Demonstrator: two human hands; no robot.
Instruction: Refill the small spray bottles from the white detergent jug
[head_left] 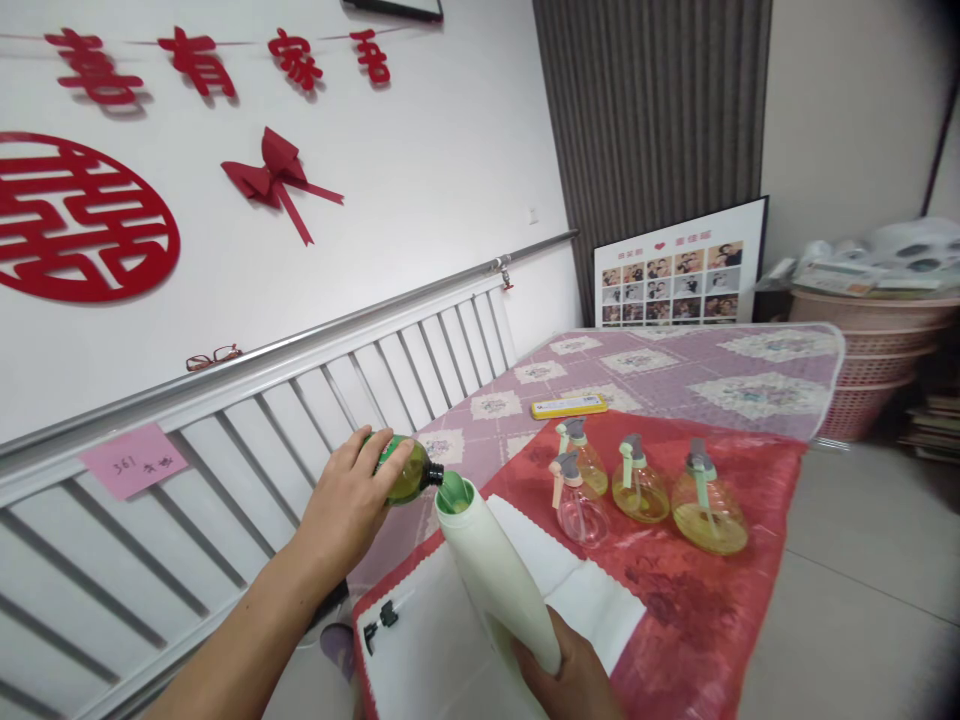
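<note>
My left hand (351,492) is wrapped round a green bottle (407,472), tipped sideways with its black neck at the mouth of a pale green bottle. My right hand (568,668) grips that tall pale green bottle (495,570) near its base; it leans to the left, and a green funnel-like piece (454,494) shows in its opening. Whether liquid is flowing is hard to make out. A black pump head (381,622) lies on the white sheet (420,660). To the right, several spray bottles, among them one with yellow liquid (709,520) and a pink one (582,518), stand upright on red cloth.
A yellow box (570,406) lies on the patterned tablecloth (637,362) behind the spray bottles. White radiator bars (375,385) line the wall at left. Stacked pink baskets (862,370) and a photo board (679,270) stand beyond the table.
</note>
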